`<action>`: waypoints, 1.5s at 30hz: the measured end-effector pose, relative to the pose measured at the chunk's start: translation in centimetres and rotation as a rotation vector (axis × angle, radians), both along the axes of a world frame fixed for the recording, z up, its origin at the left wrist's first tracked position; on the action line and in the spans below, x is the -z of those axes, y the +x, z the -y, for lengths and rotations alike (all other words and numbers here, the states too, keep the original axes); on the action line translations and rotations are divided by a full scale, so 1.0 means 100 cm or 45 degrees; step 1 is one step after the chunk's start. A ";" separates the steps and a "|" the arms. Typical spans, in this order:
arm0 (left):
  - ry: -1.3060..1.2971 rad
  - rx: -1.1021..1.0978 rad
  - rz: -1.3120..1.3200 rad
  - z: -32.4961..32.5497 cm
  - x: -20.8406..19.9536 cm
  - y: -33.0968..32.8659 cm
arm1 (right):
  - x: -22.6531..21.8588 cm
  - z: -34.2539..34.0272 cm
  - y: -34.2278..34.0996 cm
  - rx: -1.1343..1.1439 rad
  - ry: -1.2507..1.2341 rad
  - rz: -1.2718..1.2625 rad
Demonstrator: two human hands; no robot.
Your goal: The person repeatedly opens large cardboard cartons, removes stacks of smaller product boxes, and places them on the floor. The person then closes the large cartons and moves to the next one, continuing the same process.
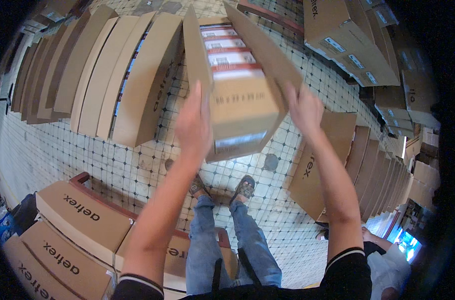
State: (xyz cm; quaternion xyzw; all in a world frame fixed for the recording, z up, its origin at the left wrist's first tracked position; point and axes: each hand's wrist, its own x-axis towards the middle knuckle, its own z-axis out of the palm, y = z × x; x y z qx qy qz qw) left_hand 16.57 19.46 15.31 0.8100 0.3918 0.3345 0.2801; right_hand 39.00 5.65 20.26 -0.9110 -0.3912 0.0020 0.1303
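Observation:
In front of me a brown cardboard carton (243, 111) stands open at the top, its two long flaps spread outward. Inside sits a row of smaller red and white boxes (233, 59). My left hand (192, 122) is closed on the near left edge of the carton, by the left flap (195, 45). On the opposite side, my right hand (306, 111) grips the near corner of the right flap (267, 47). The carton and both hands are slightly blurred by motion, and the thumbs and fingertips are partly hidden.
A row of open cartons (150, 75) runs along the left. Closed cartons (80, 215) are stacked behind me at lower left. More cartons (327, 155) line the right side, with a tall stack (345, 47) beyond. Another person (385, 262) is at lower right. The floor (187, 157) is tiled.

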 end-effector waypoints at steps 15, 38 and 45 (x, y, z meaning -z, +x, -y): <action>0.094 -0.226 0.025 -0.204 -0.060 0.113 | -0.059 -0.197 0.084 0.026 0.261 -0.058; 0.052 -0.193 0.114 -0.085 -0.012 0.050 | 0.001 -0.098 0.035 -0.196 0.468 0.020; -0.530 -0.218 -0.294 0.139 0.084 -0.069 | 0.144 0.127 -0.107 0.110 0.422 -0.534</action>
